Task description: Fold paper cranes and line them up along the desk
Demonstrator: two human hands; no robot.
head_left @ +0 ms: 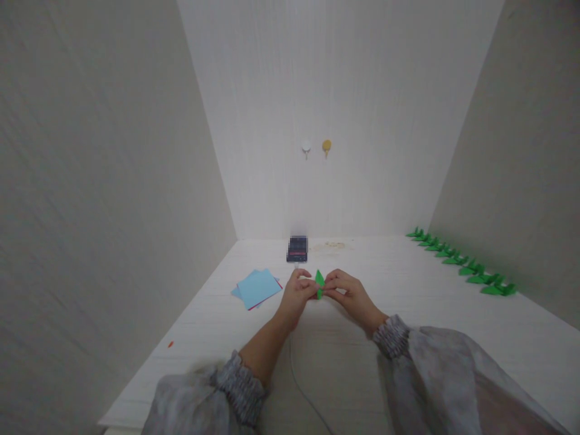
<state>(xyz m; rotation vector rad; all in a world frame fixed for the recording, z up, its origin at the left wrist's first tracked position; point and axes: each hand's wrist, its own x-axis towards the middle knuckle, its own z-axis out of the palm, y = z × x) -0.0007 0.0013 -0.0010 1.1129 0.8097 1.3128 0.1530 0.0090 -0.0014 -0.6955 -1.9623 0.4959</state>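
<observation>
Gray sleeves lead to left hand and right hand pinching green paper, which uneven tugging might tear.

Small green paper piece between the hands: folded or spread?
Folded. The green paper piece shows as a narrow, pointed shape between the left hand and right hand, not a flat sheet.
</observation>
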